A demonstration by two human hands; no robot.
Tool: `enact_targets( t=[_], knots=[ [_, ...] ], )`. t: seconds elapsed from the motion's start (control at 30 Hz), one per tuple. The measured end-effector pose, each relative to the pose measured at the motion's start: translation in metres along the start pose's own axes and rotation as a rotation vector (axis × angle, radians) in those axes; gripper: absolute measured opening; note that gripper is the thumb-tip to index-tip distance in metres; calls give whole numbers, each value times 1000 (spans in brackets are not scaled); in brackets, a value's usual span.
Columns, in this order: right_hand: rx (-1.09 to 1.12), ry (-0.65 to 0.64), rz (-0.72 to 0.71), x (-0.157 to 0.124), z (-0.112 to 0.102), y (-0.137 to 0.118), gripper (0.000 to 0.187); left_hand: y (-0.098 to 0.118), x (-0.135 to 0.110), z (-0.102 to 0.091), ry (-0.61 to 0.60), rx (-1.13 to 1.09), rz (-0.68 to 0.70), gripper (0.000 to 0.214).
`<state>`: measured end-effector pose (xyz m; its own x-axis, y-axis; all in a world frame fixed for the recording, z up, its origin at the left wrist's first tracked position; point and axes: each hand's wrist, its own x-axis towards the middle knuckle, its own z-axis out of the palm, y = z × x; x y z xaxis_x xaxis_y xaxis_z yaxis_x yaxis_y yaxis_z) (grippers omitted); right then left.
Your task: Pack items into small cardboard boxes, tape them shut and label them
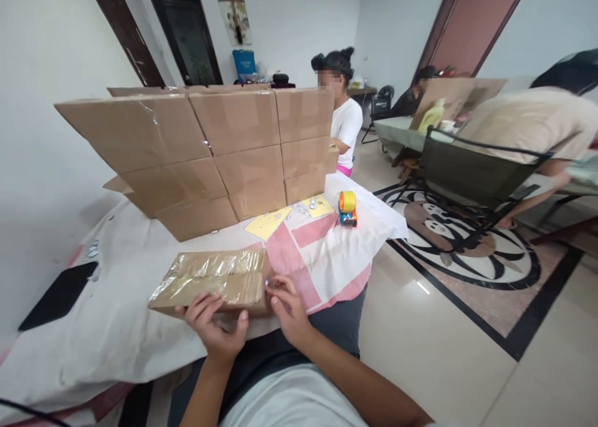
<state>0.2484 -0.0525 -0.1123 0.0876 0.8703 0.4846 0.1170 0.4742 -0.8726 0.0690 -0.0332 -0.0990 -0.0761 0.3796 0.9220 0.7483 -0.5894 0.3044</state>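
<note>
A cardboard box (210, 284) with shiny clear tape across its top lies flat on the cloth-covered table in front of me. My left hand (212, 321) grips its near side, fingers on the top edge and thumb lower toward the right corner. At the box's right end is my right hand (289, 309), thumb and forefinger pinched together close to the end face. A tiny whitish bit shows by those fingertips, too small to name. An orange and blue tape dispenser (348, 210) with a yellow roll stands farther back on the right.
Stacked cardboard boxes (247, 153) form a wall across the table's far side. The tablecloth (322, 259) hangs over the right edge. A dark flat object (58, 296) lies at left. A person in white (346, 125) sits behind the stack; others are around a table at right, near a folding chair (471, 172).
</note>
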Motion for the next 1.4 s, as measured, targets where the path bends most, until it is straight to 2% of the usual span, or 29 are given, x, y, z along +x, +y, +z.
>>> enact_targets(
  t=[0.13,0.2,0.27,0.37,0.43,0.5,0.57,0.7,0.83,0.97,1.13,1.3,1.4],
  knots=[
    [-150,-84,-82,-21,9,-16,34,-6,-4,-13,-138,-52,13,58],
    [-201,-127,-122,-26,13,-18,37,-7,-8,-17,-181,-53,2,77],
    [-231,-152,-157,-27,15,-15,36,-6,-10,-19,-185,-23,-26,95],
    [-204,-119,-166,-20,13,-3,36,2,-9,-20,-199,3,-69,97],
    [-123,-94,-98,-9,13,7,53,6,-5,-21,-210,-32,-87,95],
    [-22,-150,1,2,16,18,76,8,-1,-22,-218,-65,-91,95],
    [54,-219,52,11,20,25,86,8,2,-25,-239,-69,-95,94],
    [103,-243,38,15,21,27,81,10,3,-28,-263,-37,-119,92],
    [124,-248,16,13,20,28,72,14,0,-23,-236,-20,-117,97],
    [107,-199,31,13,23,26,66,14,1,-18,-227,-36,-115,98],
    [83,-165,49,10,26,17,60,6,3,-25,-286,-42,-98,99],
    [96,-171,96,7,28,17,73,2,3,-34,-275,-42,-16,104],
    [83,-154,93,-2,25,14,70,5,3,-39,-263,-61,89,112]
  ],
)
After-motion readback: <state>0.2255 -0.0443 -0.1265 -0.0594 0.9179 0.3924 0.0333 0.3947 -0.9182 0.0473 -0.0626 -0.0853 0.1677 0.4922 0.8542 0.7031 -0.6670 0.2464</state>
